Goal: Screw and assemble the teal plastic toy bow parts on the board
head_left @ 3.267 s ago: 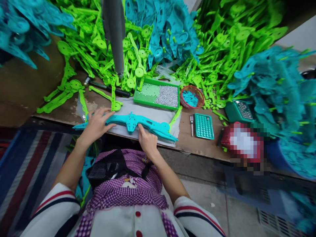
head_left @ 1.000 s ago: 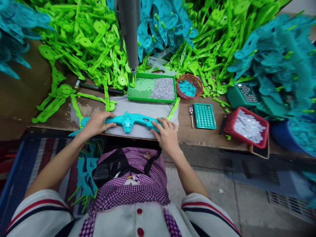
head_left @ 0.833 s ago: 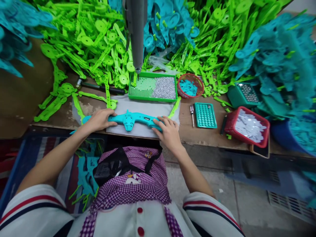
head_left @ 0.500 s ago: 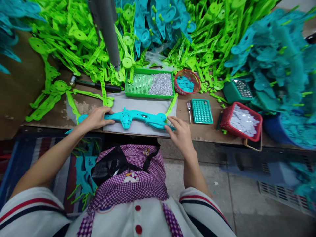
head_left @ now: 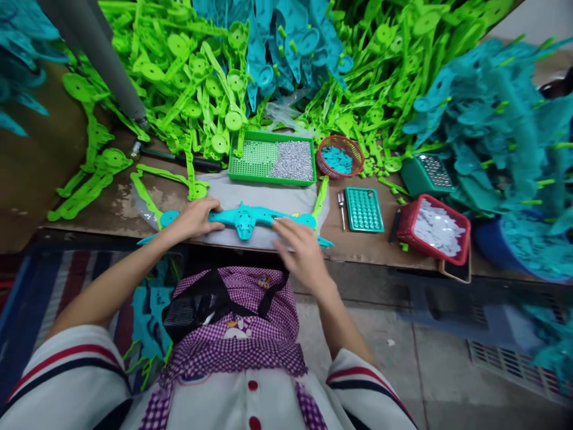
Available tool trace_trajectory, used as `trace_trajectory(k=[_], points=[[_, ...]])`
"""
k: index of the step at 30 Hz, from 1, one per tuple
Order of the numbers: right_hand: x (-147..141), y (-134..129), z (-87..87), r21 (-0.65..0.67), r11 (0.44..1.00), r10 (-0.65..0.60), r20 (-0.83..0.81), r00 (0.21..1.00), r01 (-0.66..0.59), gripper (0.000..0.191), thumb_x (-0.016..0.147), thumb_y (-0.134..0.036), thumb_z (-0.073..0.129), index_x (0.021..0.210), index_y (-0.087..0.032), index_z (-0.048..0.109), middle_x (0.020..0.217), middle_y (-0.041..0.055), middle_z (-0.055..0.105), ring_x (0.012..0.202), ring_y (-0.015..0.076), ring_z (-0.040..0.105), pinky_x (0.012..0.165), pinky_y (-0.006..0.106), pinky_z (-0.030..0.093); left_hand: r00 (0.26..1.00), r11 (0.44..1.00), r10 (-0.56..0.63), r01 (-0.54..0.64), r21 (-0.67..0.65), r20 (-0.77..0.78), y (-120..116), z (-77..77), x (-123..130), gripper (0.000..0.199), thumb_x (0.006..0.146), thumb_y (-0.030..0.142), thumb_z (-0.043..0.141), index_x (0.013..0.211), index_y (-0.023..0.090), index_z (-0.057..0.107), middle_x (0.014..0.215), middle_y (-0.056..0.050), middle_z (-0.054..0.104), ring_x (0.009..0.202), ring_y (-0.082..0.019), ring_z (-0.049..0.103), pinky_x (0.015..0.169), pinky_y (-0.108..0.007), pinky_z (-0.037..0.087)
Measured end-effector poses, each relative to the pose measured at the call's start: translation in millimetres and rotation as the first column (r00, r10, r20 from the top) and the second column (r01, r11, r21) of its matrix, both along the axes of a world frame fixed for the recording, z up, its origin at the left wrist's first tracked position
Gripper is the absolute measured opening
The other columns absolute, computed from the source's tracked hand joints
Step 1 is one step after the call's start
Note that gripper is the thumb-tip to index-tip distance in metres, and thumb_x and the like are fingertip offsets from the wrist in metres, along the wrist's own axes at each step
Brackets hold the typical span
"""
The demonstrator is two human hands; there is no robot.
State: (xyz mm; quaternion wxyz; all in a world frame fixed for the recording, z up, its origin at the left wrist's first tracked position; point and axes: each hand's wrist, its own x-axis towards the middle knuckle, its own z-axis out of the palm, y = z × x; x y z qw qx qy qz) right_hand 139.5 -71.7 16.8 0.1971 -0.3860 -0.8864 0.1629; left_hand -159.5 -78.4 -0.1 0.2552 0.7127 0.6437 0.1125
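A blue plastic bow-shaped toy [head_left: 244,222] lies across the grey cloth [head_left: 215,240] near the table's front edge, a bright green arm [head_left: 322,200] standing out at its right end. My left hand [head_left: 193,220] is closed around the toy's left part, thumb toward the middle. Just right of the raised centre, my right hand [head_left: 302,251] rests its fingertips on the toy by a small dark slot, fingers apart and slightly blurred. Those fingers partly hide the slot.
Behind stand a green tray [head_left: 231,173] of small silver pieces and a red basket [head_left: 320,168] of blue pieces. A screwdriver [head_left: 342,210], a hammer [head_left: 197,161] and a dimpled teal tray [head_left: 364,209] lie around. A grey power tool [head_left: 102,60] hangs upper left. Green parts [head_left: 170,77] are heaped behind.
My right hand has moved left from the toy's right end to beside its centre. The toy and my left hand appear shifted right, and the hanging tool shows farther left.
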Motion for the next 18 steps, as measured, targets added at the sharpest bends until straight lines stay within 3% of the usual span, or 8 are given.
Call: trace_trajectory(k=[2, 5, 7, 10, 12, 14, 16, 18], points=[[-31.3, -2.1, -6.8, -0.040, 0.984, 0.177, 0.082, 0.981, -0.174, 0.044, 0.099, -0.036, 0.042, 0.141, -0.024, 0.049, 0.146, 0.0079, 0.053, 0.138, 0.0222, 0.046, 0.111, 0.047, 0.037, 1.000, 1.000, -0.015, 0.015, 0.008, -0.002, 1.5, -0.3, 0.3, 0.027, 0.071, 0.033, 0.074, 0.090, 0.017, 0.062, 0.094, -0.005, 0.067, 0.089, -0.023, 0.061, 0.079, -0.033, 0.046], [-60.8, -1.2, -18.7, -0.097, 0.968, 0.245, 0.146, 0.958, -0.233, 0.045, 0.100, -0.032, 0.040, 0.143, -0.022, 0.046, 0.149, 0.0087, 0.049, 0.142, 0.0229, 0.041, 0.115, 0.051, 0.031, 0.998, 0.998, -0.060, 0.060, 0.010, -0.010, 3.7, 0.5, -5.4, 0.026, 0.072, 0.033, 0.073, 0.090, 0.018, 0.062, 0.094, -0.006, 0.067, 0.089, -0.023, 0.061, 0.080, -0.033, 0.046], [-61.7, 2.9, -20.8, -0.135, 0.959, 0.266, 0.125, 0.956, -0.249, 0.045, 0.099, -0.032, 0.041, 0.143, -0.023, 0.046, 0.149, 0.0085, 0.049, 0.143, 0.0227, 0.040, 0.115, 0.051, 0.032, 0.996, 0.996, -0.092, 0.092, 0.007, -0.010, 6.2, 0.5, -9.9, 0.026, 0.072, 0.034, 0.073, 0.090, 0.018, 0.062, 0.093, -0.006, 0.067, 0.089, -0.024, 0.061, 0.079, -0.033, 0.046], [-38.8, 22.2, -12.5, -0.178, 0.947, 0.271, -0.016, 0.963, -0.269, 0.044, 0.097, -0.036, 0.048, 0.140, -0.026, 0.051, 0.145, 0.0069, 0.054, 0.136, 0.0215, 0.049, 0.110, 0.046, 0.040, 0.994, 0.994, -0.110, 0.110, 0.003, 0.001, 10.2, -1.9, -14.1, 0.027, 0.073, 0.037, 0.072, 0.089, 0.019, 0.061, 0.091, -0.005, 0.065, 0.088, -0.024, 0.061, 0.078, -0.033, 0.046], [-15.1, 50.1, -2.5, -0.168, 0.977, 0.110, -0.133, 0.985, -0.132, 0.039, 0.096, -0.036, 0.049, 0.133, -0.027, 0.057, 0.137, 0.0058, 0.062, 0.126, 0.0201, 0.058, 0.104, 0.042, 0.046, 0.995, 0.995, -0.103, 0.103, -0.001, 0.014, 11.9, -4.4, -15.1, 0.028, 0.073, 0.040, 0.072, 0.089, 0.020, 0.061, 0.092, -0.005, 0.065, 0.088, -0.024, 0.060, 0.078, -0.033, 0.046], [9.0, 90.8, 7.0, -0.154, 0.976, -0.183, -0.187, 0.965, 0.155, 0.032, 0.097, -0.032, 0.047, 0.124, -0.024, 0.063, 0.126, 0.0063, 0.069, 0.114, 0.0192, 0.064, 0.098, 0.039, 0.049, 0.995, 0.996, -0.092, 0.093, -0.009, 0.026, 12.5, -6.0, -15.1, 0.030, 0.072, 0.042, 0.072, 0.089, 0.020, 0.061, 0.093, -0.005, 0.065, 0.089, -0.024, 0.060, 0.078, -0.034, 0.046], [28.6, 138.2, 12.9, -0.147, 0.886, -0.454, -0.088, 0.887, 0.439, 0.029, 0.097, -0.027, 0.047, 0.116, -0.018, 0.066, 0.117, 0.0092, 0.072, 0.105, 0.0186, 0.065, 0.094, 0.036, 0.049, 0.996, 0.997, -0.081, 0.081, -0.016, 0.031, 12.2, -6.0, -14.4, 0.030, 0.071, 0.042, 0.072, 0.088, 0.020, 0.060, 0.092, -0.005, 0.065, 0.089, -0.025, 0.060, 0.079, -0.034, 0.046], [40.6, 182.0, 14.5, -0.130, 0.799, -0.584, 0.065, 0.809, 0.587, 0.027, 0.094, -0.021, 0.050, 0.111, -0.011, 0.068, 0.114, 0.0139, 0.072, 0.103, 0.0204, 0.064, 0.096, 0.038, 0.045, 0.997, 0.997, -0.071, 0.072, -0.025, 0.037, 11.5, -4.5, -13.2, 0.029, 0.071, 0.041, 0.071, 0.087, 0.020, 0.060, 0.091, -0.005, 0.064, 0.088, -0.025, 0.060, 0.078, -0.034, 0.046]])
